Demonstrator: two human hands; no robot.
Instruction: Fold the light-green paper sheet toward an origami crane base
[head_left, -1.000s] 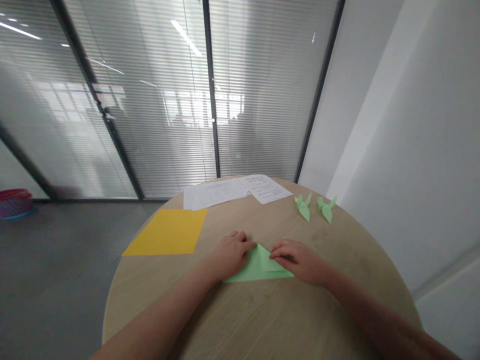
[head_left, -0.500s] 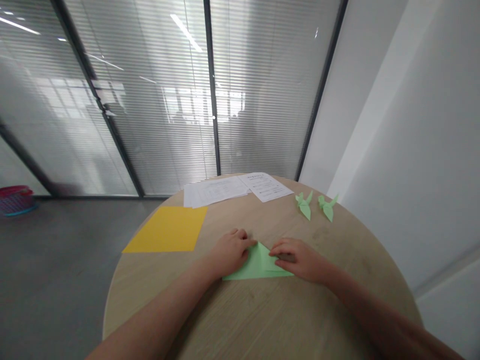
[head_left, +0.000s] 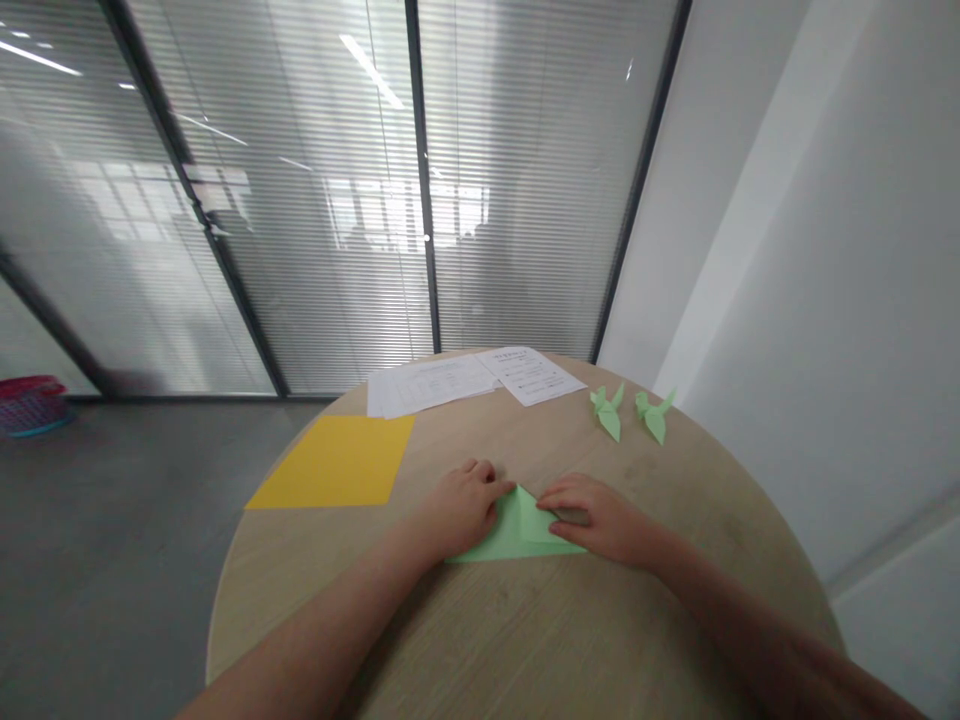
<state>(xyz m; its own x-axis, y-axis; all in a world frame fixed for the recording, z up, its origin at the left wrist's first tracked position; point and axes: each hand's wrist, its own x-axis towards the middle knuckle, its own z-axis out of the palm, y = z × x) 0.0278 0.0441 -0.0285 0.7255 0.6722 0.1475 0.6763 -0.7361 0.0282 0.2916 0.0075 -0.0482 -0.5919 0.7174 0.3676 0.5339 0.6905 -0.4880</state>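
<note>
- The only writing in view is on the white printed sheets (head_left: 442,382) at the far edge of the surface (head_left: 525,640). They carry lines of dark print and what looks like a table or form, all too small and blurred to read.
- No brand or label shows on anything else.
- The green paper (head_left: 516,532) is pale mint green and folded into a flat triangle. Its apex points away from the person and its long edge lies nearest them.
- A smaller flap is folded over on its right half, with a crease running from the apex.
- It lies flat on the round, light wood-grain surface, near the middle and just in front of the person, between the two hands.
- The left hand (head_left: 465,505) rests palm down on the left slope of the triangle with its fingers loosely spread. It presses the paper and grips nothing.
- The right hand (head_left: 600,518) has bent fingers, their tips on the small flap. I cannot tell whether it pinches the flap or only presses it.
- A yellow square sheet (head_left: 334,460) lies flat to the left, apart from the green paper.
- Two folded green paper figures (head_left: 609,412) (head_left: 652,416) sit side by side near the far right rim, well apart from the hands.
- Behind the surface stands a glass partition with blinds (head_left: 300,200). A pink basket (head_left: 28,403) sits on the floor at far left.
</note>
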